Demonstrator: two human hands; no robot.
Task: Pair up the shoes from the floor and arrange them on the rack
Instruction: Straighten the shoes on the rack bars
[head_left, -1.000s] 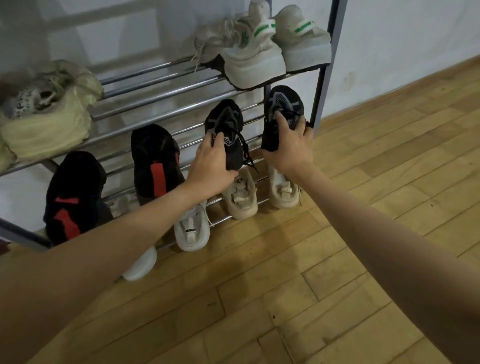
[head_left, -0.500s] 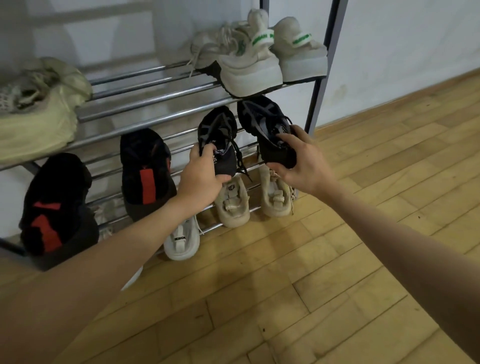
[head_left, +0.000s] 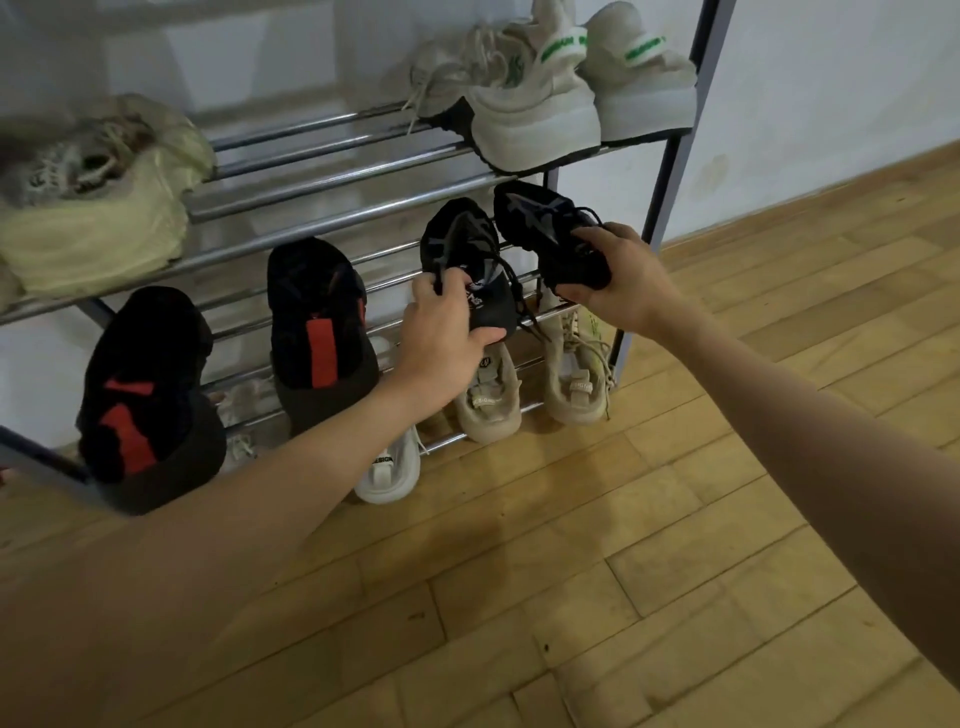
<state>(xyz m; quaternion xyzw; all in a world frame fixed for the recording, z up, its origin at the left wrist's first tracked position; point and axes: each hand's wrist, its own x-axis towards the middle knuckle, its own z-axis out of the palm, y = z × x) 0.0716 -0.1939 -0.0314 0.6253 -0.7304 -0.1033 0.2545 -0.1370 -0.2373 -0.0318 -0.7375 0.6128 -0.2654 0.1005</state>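
Two small black lace-up shoes sit toe-in at the right end of the middle shelf of the metal shoe rack (head_left: 332, 182). My left hand (head_left: 441, 332) grips the heel of the left black shoe (head_left: 462, 244). My right hand (head_left: 618, 280) grips the heel of the right black shoe (head_left: 545, 223), which is turned with its toe to the left. Below them two beige sneakers (head_left: 488, 400) stand on the bottom shelf.
Two black shoes with red patches (head_left: 317, 322) stand further left on the middle shelf. White sneakers with green lettering (head_left: 540, 98) and pale yellow shoes (head_left: 98, 208) fill the top shelf. A white sneaker (head_left: 389, 467) pokes out below. Wooden floor (head_left: 623, 571) spreads in front; a white wall is behind.
The right black shoe has been turned from upright to lying with its toe pointing left and pushed onto the shelf. My left hand has kept its hold on the left shoe.
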